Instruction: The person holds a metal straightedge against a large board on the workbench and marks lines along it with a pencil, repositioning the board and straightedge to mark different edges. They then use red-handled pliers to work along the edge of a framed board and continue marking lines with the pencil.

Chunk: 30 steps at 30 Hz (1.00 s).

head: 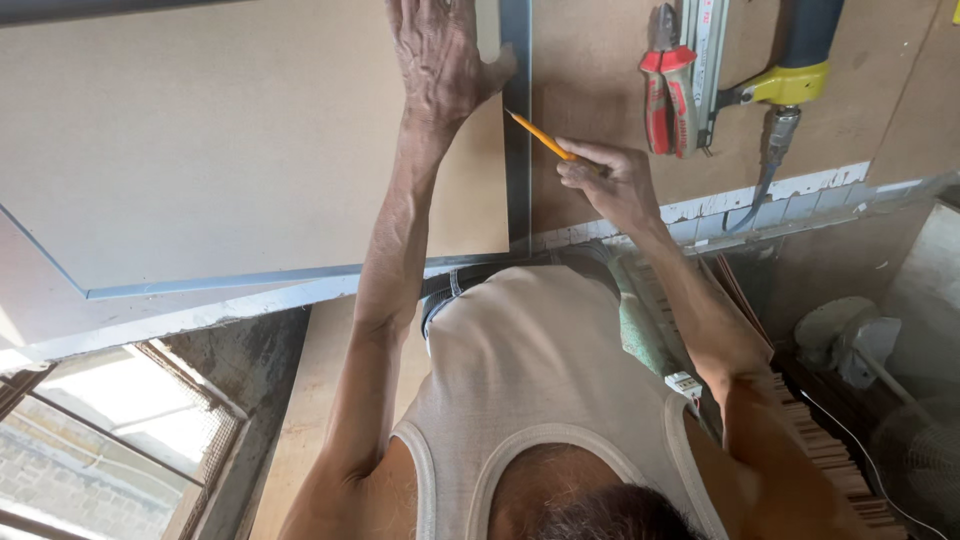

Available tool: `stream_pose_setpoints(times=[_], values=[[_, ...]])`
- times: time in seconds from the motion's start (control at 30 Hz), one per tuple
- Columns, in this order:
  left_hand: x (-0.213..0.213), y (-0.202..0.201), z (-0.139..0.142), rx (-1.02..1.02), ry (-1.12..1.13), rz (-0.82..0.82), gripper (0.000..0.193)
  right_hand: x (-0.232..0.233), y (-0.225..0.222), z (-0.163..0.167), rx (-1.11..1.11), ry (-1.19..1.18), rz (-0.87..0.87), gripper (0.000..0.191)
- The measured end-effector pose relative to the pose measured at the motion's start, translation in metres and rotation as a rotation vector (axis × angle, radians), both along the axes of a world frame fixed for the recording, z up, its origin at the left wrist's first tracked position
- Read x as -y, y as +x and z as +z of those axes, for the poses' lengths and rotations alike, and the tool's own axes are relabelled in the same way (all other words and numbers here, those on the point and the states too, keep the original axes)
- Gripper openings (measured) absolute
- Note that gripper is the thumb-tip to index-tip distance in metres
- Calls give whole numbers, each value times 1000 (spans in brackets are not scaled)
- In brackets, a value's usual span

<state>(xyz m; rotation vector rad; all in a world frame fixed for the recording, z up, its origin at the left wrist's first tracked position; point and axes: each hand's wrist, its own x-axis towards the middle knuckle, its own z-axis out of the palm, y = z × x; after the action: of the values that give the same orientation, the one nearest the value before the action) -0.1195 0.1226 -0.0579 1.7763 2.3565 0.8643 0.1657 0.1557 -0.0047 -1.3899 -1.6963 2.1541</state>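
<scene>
My left hand [440, 60] lies flat, fingers spread, on a light brown board [230, 140] with a blue-grey edge band, pressing near its right edge. My right hand [605, 180] grips a yellow pencil [540, 135]. The pencil's tip touches the board's blue-grey right edge strip [517, 150]. The board rests on a larger brown sheet [600, 60] that covers the workbench.
Red-handled pliers [662, 85] and a folding rule lie on the sheet at the upper right, beside a yellow-and-blue nail gun [795, 70] with a hose. A stack of thin wood strips [820, 440] and a fan [915, 460] stand at the lower right. A mesh window [130, 420] is at the lower left.
</scene>
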Motion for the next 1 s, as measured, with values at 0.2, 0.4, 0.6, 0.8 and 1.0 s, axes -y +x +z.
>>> stream_pose_setpoints(times=[0.2, 0.4, 0.6, 0.8, 1.0], values=[[22, -16, 7, 138, -237, -55, 57, 29, 35, 23, 8, -35, -225, 41], [91, -46, 57, 13, -83, -323, 70, 90, 59, 34, 17, -116, -269, 26], [132, 11, 38, 83, -119, -946, 45, 167, 78, 38, -1, -69, -456, 28], [150, 62, 17, 5, -48, -1190, 51, 265, 75, 37, -77, 4, -853, 27], [128, 66, 8, 302, -15, -1343, 29, 335, 64, 27, -21, 93, -752, 30]])
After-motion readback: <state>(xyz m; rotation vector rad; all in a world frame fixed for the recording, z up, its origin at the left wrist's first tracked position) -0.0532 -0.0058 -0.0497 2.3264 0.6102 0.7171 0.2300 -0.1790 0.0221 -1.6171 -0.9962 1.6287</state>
